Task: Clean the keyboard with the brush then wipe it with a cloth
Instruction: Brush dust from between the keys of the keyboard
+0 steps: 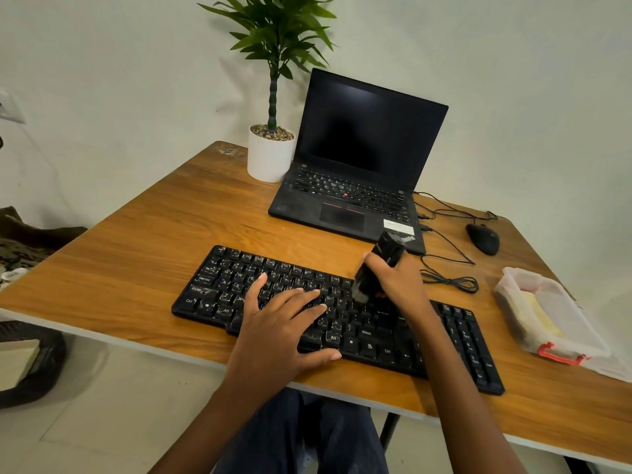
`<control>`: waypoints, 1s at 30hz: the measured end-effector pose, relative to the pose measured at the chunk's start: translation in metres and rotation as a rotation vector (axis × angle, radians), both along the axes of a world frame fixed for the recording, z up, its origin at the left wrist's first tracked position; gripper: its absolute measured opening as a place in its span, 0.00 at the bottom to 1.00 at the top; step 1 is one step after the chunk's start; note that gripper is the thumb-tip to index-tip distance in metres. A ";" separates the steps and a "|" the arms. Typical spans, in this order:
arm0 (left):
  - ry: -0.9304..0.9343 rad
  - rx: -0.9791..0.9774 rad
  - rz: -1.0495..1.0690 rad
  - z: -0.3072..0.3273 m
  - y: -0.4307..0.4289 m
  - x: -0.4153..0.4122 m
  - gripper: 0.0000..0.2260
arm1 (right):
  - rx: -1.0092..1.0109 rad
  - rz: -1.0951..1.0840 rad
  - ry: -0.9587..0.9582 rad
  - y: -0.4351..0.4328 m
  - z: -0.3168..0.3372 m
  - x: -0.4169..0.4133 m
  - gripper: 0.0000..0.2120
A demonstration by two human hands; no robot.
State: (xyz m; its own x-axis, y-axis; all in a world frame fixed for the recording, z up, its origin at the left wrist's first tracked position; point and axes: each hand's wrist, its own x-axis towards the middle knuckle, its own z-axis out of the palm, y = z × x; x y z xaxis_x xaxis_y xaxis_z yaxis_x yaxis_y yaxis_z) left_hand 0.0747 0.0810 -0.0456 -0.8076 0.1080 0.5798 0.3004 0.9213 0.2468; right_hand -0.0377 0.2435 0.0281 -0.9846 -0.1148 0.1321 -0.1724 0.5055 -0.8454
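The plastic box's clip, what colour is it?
Red clip on the clear plastic box, seen in the head view.

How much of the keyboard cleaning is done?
Nothing looks finished yet: whitish dust shows on the left keys of the flat black plastic keyboard. Right now the right hand grips the chunky black brush, bristles on the middle keys, while the left hand lies flat on the keyboard. Left: more brushing, then the wiping, which has not begun.
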 end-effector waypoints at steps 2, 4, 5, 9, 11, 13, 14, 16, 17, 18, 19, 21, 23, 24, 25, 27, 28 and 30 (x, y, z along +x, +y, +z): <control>-0.006 -0.001 0.002 0.000 0.000 0.000 0.28 | -0.024 -0.026 0.043 -0.007 -0.005 -0.007 0.07; -0.009 -0.003 0.004 -0.001 0.000 0.000 0.28 | -0.003 -0.051 0.085 -0.010 -0.011 -0.009 0.11; -0.010 -0.003 0.005 -0.001 0.000 0.000 0.28 | 0.008 -0.062 0.101 -0.010 -0.014 -0.008 0.12; -0.010 -0.002 0.008 -0.001 0.000 0.001 0.29 | 0.034 -0.020 0.093 -0.002 -0.011 0.005 0.08; -0.012 0.002 0.006 -0.001 0.000 0.001 0.28 | 0.038 0.010 0.049 0.004 -0.006 0.013 0.08; -0.012 0.003 0.008 -0.001 0.000 0.000 0.28 | 0.050 0.057 -0.006 0.010 0.000 0.018 0.09; -0.013 0.003 0.009 -0.001 0.000 0.000 0.28 | 0.053 0.083 -0.032 0.011 0.002 0.018 0.09; -0.020 -0.001 0.010 -0.001 0.000 0.000 0.28 | 0.059 0.095 -0.046 0.010 0.005 0.017 0.08; -0.023 -0.003 0.009 -0.001 0.000 0.000 0.28 | 0.059 0.079 -0.020 0.007 0.005 0.015 0.08; -0.024 -0.005 0.008 -0.001 0.000 0.000 0.28 | 0.058 0.052 0.023 0.004 0.003 0.014 0.08; -0.022 -0.006 0.006 -0.001 -0.001 0.001 0.29 | 0.050 0.021 0.072 0.000 0.000 0.014 0.09; -0.014 -0.005 0.006 -0.001 0.000 0.001 0.29 | 0.029 -0.013 0.140 -0.006 -0.007 0.017 0.11; -0.003 -0.002 0.008 -0.001 0.000 0.000 0.29 | 0.008 0.000 0.155 -0.007 -0.012 0.024 0.11; -0.001 -0.004 0.009 -0.002 0.000 0.000 0.29 | -0.005 0.004 0.139 -0.006 -0.015 0.028 0.12; -0.001 -0.007 0.009 -0.002 0.000 0.000 0.29 | -0.019 0.010 0.116 -0.005 -0.016 0.032 0.11; -0.002 -0.012 0.012 -0.001 0.000 0.000 0.29 | -0.036 0.041 0.047 -0.002 -0.013 0.037 0.10; -0.003 -0.012 0.013 -0.001 0.000 0.000 0.29 | -0.037 0.058 0.008 -0.001 -0.010 0.037 0.10; -0.005 -0.008 0.013 -0.001 0.000 0.000 0.29 | 0.001 0.058 0.008 -0.002 -0.006 0.033 0.10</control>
State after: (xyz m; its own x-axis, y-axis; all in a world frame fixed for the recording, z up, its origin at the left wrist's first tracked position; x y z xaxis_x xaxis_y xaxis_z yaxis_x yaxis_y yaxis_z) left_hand 0.0747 0.0811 -0.0468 -0.8117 0.1023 0.5751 0.2875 0.9270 0.2409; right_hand -0.0046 0.2417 0.0222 -0.9751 -0.1723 0.1394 -0.2081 0.4952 -0.8435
